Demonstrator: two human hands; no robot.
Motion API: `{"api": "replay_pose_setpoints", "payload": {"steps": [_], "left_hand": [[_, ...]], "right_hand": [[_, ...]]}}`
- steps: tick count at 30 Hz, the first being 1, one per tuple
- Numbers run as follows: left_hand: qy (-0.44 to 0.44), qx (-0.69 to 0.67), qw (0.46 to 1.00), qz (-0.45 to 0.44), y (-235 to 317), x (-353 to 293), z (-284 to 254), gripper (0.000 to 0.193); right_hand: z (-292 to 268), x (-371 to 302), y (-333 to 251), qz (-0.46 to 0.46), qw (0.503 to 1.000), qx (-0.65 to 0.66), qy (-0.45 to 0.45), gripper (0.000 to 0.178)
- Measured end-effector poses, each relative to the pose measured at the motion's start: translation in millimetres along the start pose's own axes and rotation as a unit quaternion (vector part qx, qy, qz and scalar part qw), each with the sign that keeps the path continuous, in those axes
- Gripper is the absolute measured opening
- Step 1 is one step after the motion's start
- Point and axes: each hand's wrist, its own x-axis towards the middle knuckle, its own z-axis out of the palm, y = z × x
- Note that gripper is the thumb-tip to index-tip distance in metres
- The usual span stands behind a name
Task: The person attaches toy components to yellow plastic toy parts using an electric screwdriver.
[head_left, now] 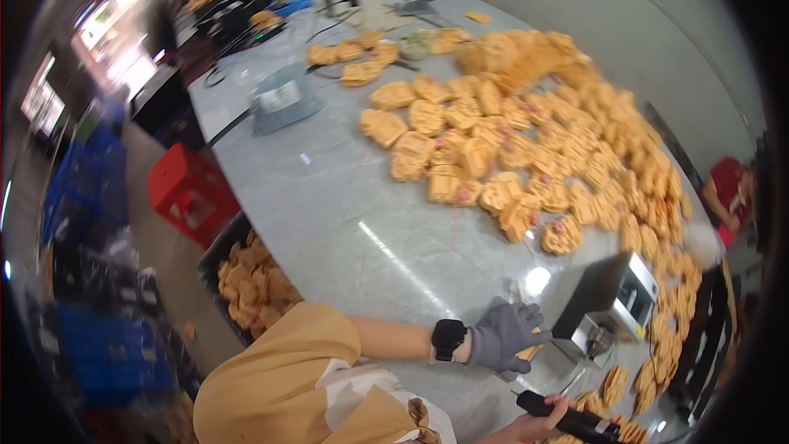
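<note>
My left hand [503, 337], in a grey glove with a black watch at the wrist, is closed on a small orange piece [530, 353] over the table; the fingers hide most of it. My bare right hand [538, 425], at the lower edge, grips a black electric screwdriver [567, 416], its thin tip pointing left toward the gloved hand. Just right of my left hand stands a black and silver metal box [606, 300], like a screw feeder. Several orange moulded parts [615, 385] lie beside the screwdriver.
A large spread of orange moulded parts [509, 140] covers the far and right side of the grey table [329, 222]. A grey-blue bag [283, 100] lies at far left. Beside the table are a red stool [191, 193] and a dark bin of orange pieces [215, 267]. Another person [726, 197] is at right.
</note>
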Motion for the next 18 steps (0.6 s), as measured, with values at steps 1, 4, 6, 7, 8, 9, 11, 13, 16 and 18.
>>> {"api": "replay_pose_setpoints", "payload": {"steps": [1,4,6,7,8,9,11,13,16,18], "left_hand": [[0.021,-0.034,0.998,-0.042,1,-1,-2,0.051],[0.075,-0.059,0.995,-0.027,-11,-5,-8,0.048],[0.050,-0.045,0.998,-0.022,-17,-1,-12,0.049],[0.041,-0.048,0.998,-0.019,-16,-3,-14,0.049],[0.044,-0.043,0.998,-0.028,-19,-1,-11,0.050],[0.030,-0.061,0.998,0.016,-19,0,-4,0.050],[0.054,-0.046,0.998,-0.006,-15,-2,1,0.053],[0.049,-0.057,0.997,0.012,-10,-1,2,0.054],[0.049,-0.072,0.996,0.012,-10,-2,1,0.053],[0.051,-0.084,0.995,0.004,-11,-3,0,0.052]], "right_hand": [[-3,2,6,0.010,1.000,-0.015,0.021,0.006],[7,-4,26,0.067,0.998,0.022,0.001,0.021],[22,-3,16,0.057,0.996,0.060,-0.038,0.050],[24,0,10,0.058,0.995,0.055,-0.064,0.047],[27,3,4,0.054,0.994,0.060,-0.068,0.044],[25,5,-6,0.060,0.995,0.034,-0.069,0.043],[13,4,-18,0.043,0.997,0.051,-0.033,0.045],[3,0,-28,0.046,0.998,0.048,-0.020,0.046],[0,-1,-26,0.031,0.999,0.042,-0.007,0.046],[4,-3,-25,0.044,0.998,0.037,-0.015,0.046]]}}
